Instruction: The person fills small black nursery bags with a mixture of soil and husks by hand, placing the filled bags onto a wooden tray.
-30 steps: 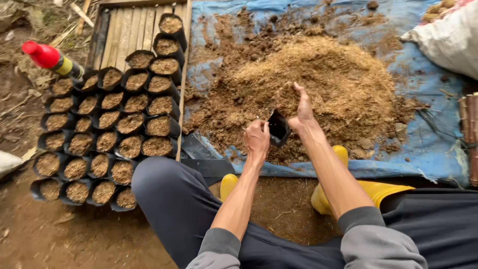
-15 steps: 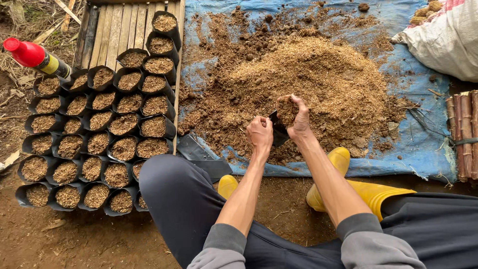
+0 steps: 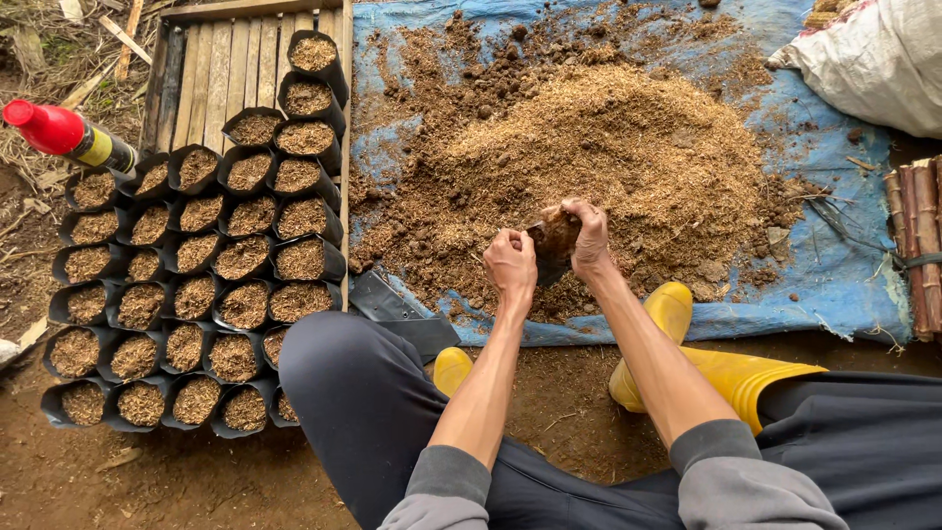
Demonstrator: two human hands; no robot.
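You hold a small black planting bag (image 3: 546, 257) between both hands at the near edge of the heap of brown growing mix (image 3: 628, 157) on the blue tarp (image 3: 844, 265); its open mouth is heaped with the same brown mix. Your left hand (image 3: 510, 263) is closed in a fist on the bag's rim, knuckles up. Your right hand (image 3: 586, 236) curls over the top, fingers pressed on the fill. To your left stand rows of filled black bags (image 3: 196, 285), a red-capped bottle (image 3: 64, 135) beside them, and a white sack (image 3: 878, 61) lies far right.
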